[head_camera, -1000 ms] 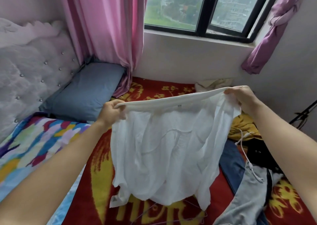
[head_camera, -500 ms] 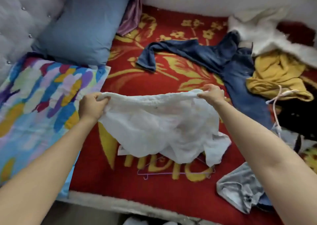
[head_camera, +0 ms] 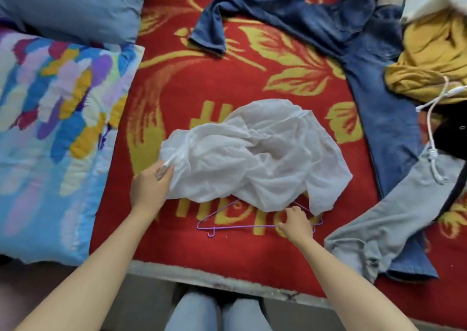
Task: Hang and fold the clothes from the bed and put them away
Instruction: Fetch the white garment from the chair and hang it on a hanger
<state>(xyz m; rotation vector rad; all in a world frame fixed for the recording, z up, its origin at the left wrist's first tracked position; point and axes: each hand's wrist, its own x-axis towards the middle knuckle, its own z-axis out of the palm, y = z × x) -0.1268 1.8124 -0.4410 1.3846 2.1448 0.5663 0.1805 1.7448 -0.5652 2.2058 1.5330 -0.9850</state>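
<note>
A thin white garment (head_camera: 255, 154) lies crumpled on the red and yellow blanket (head_camera: 202, 83) in the middle of the bed. My left hand (head_camera: 151, 186) grips its left edge. A purple wire hanger (head_camera: 227, 226) lies on the blanket at the near side, partly under the garment. My right hand (head_camera: 295, 222) has its fingers curled round the hanger's lower bar near its right end.
Blue jeans (head_camera: 353, 42), a yellow garment (head_camera: 434, 53), a grey garment (head_camera: 394, 217), a black one (head_camera: 452, 133) and a white cord (head_camera: 434, 128) lie at the right. A blue pillow (head_camera: 75, 5) and a colourful quilt (head_camera: 50, 128) fill the left. The bed's front edge (head_camera: 227, 280) runs below.
The white garment, held up by both hands a second ago, now lies on the blanket. My right hand has let it go and moved down to the hanger. The view has tipped downward.
</note>
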